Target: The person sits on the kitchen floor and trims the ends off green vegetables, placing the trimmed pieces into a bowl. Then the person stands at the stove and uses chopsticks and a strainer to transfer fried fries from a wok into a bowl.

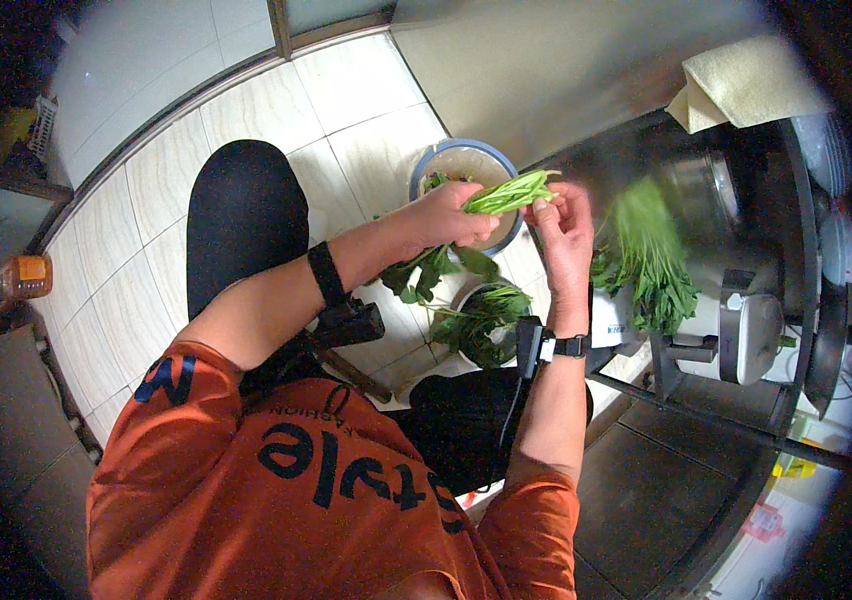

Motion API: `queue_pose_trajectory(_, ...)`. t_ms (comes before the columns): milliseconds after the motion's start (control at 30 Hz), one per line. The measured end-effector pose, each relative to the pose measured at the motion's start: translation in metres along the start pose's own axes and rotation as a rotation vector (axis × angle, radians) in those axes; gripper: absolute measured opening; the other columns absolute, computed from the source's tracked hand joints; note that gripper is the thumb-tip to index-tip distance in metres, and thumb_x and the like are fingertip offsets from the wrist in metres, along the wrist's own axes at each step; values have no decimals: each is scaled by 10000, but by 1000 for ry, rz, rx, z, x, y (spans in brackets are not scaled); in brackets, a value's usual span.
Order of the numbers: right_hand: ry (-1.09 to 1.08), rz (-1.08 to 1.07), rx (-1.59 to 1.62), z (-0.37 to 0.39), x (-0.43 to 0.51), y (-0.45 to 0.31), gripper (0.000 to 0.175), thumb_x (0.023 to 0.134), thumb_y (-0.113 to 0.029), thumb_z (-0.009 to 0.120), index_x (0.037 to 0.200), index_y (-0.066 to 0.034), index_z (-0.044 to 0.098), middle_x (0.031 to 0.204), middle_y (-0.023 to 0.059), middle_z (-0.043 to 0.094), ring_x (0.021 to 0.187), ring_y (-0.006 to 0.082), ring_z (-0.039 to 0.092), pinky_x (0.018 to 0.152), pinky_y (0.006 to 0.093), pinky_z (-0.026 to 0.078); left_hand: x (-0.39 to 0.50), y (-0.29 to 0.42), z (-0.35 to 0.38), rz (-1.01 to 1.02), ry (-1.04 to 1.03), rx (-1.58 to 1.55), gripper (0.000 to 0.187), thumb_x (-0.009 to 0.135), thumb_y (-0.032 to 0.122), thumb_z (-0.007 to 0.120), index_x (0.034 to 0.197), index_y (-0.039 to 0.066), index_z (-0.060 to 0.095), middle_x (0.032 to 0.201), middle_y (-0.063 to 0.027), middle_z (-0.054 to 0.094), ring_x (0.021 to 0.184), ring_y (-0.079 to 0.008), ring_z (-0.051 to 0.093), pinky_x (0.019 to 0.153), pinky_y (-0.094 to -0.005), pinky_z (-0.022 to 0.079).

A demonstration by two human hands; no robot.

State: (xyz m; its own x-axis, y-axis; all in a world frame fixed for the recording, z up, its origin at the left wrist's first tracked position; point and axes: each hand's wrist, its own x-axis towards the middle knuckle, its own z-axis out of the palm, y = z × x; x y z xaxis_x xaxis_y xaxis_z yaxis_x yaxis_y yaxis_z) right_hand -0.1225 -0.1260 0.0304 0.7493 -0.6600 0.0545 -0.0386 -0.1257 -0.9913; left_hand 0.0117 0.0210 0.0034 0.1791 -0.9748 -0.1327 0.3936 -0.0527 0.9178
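My left hand [452, 217] is closed around a bunch of leafy greens. Its pale green stems [510, 193] point to the right, and dark leaves [426, 274] hang below the palm. At the cut tips, the thumb and fingers of my right hand [565, 229] pinch the stem ends. Both hands are above a round, blue-rimmed bin [499, 154], lined with thin plastic and holding some plant scraps [437, 180]. Closer to me on the floor, a smaller round container [467, 300] holds more leafy greens [497, 307], partly hidden by my right forearm.
To the right, a large bunch of greens [651, 247] rests by a white container [610, 315]. Beyond it are a lidded pot-like appliance [752, 337] and a dark metal rack [733, 431]. A folded cloth [748, 82] hangs at upper right. An orange bottle [27, 277] stands far left.
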Motion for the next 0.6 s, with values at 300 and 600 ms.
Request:
queue_pose_trajectory(300, -23, -423, -754, 6, -14, 1, 185, 848, -18, 604, 1029, -5, 567, 845, 123, 636, 711, 190, 641, 675, 300, 514, 4, -2, -16, 154, 207, 438, 226, 887, 218, 576, 946, 1, 602, 765, -31, 604, 704, -95, 547, 633, -279, 467)
queue_pose_trajectory(600, 159, -243, -643, 20, -19, 17, 86, 832, -53, 567, 827, -26, 485, 650, 103, 554, 578, 218, 579, 536, 329, 475, 9, -8, -11, 138, 224, 555, 312, 910, 263, 531, 992, -22, 626, 725, -49, 614, 681, -115, 552, 648, -307, 478)
